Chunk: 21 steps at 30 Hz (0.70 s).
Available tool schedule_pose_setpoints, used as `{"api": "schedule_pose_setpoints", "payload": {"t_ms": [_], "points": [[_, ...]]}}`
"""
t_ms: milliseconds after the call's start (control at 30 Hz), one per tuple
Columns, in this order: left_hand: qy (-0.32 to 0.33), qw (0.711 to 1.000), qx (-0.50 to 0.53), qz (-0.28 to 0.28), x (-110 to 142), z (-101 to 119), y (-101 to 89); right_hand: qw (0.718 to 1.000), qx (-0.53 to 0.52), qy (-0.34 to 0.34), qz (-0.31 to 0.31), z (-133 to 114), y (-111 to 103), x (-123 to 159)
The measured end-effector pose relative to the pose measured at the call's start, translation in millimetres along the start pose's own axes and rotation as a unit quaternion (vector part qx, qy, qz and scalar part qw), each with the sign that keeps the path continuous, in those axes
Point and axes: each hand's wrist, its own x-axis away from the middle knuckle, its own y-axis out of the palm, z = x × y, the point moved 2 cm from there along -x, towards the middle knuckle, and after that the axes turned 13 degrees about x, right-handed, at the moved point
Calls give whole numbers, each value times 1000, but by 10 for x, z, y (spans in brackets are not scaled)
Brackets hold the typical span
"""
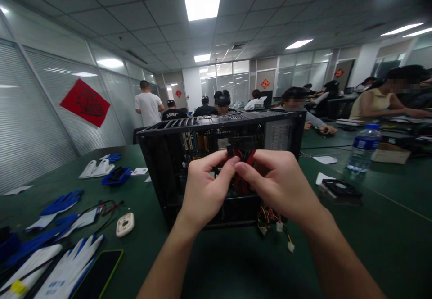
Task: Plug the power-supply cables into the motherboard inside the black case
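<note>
An open black computer case (153, 173) stands on the green table in front of me, its inside facing me. My left hand (209, 184) and my right hand (275, 179) meet before the opening, thumbs almost touching. Between them is a bundle of red and black cable (240, 184), pinched by the fingers of both hands. The exact part under the fingertips is hidden. Behind the hands show the motherboard's slots (194, 142) and, at upper right, the power supply (279, 134). Loose power connectors (279, 227) hang out at the case's lower right.
Left on the table (148, 267) lie work gloves (72, 263), a phone (97, 274), a beige square object (125, 224) and a blue tray (116, 176). To the right are a hard drive (339, 191) and a water bottle (362, 150). Several people sit beyond the case.
</note>
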Motion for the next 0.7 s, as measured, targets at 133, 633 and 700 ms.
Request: {"api": "schedule_pose_setpoints", "payload": {"t_ms": [133, 633, 700], "points": [[-4, 1000, -15, 3, -2, 11, 17, 1000, 5, 24, -6, -12, 3, 14], [-36, 999, 6, 20, 4, -53, 59, 998, -61, 3, 35, -35, 0, 19], [-30, 999, -1, 13, 12, -49, 92, 996, -83, 18, 19, -9, -18, 18]]}}
